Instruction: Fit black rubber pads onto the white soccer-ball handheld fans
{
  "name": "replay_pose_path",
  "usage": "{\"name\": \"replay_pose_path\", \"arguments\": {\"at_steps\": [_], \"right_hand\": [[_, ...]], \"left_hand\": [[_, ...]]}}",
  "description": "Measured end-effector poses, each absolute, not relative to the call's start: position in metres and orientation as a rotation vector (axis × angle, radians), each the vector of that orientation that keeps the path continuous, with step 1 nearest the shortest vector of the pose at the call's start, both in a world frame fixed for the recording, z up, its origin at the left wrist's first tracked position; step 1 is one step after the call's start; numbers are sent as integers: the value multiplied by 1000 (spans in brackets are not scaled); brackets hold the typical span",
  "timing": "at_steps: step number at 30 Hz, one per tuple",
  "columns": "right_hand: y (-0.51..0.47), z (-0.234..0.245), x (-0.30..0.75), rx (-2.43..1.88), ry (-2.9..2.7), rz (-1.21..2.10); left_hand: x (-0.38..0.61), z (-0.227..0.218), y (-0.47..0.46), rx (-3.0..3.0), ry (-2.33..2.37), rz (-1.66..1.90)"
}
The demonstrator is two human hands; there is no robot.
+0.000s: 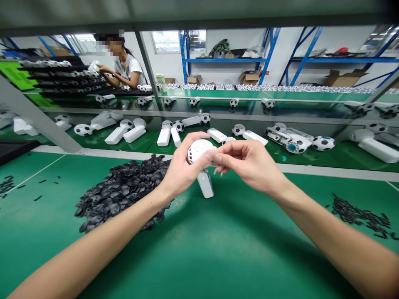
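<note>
In the head view, a white unit is gripped in the left hand, the curled fingers and thumb being wrapped around its ball; the ball is placed at two o'clock from that hand. Its handle is pointed toward six o'clock, above the green table. From the right hand, the ball is found between nine and ten o'clock. That hand is partly closed, thumb and forefinger tips drawn together beside the left thumb at the ball's edge; whether anything small is pinched cannot be told. From the unit, black pieces are heaped between eight and nine o'clock, and black strips are scattered between three and four. A belt bearing more units is seen at twelve; a co-worker is seen near eleven.
</note>
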State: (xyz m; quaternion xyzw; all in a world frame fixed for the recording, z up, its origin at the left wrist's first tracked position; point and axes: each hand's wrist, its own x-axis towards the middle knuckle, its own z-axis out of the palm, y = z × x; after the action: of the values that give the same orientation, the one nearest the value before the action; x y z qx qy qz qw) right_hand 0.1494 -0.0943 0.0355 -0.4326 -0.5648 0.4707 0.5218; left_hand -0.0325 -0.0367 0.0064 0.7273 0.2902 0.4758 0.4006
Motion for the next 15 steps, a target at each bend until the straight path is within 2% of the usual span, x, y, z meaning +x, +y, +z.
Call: {"name": "replay_pose_path", "arguments": {"at_steps": [12,15], "right_hand": [[-109,48,159,-1051,-1637,1182],[-112,57,168,-1139,-1598,1071]], "left_hand": [[-33,0,-37,1886,664,1374],[-33,1,-37,1884,669,1412]]}}
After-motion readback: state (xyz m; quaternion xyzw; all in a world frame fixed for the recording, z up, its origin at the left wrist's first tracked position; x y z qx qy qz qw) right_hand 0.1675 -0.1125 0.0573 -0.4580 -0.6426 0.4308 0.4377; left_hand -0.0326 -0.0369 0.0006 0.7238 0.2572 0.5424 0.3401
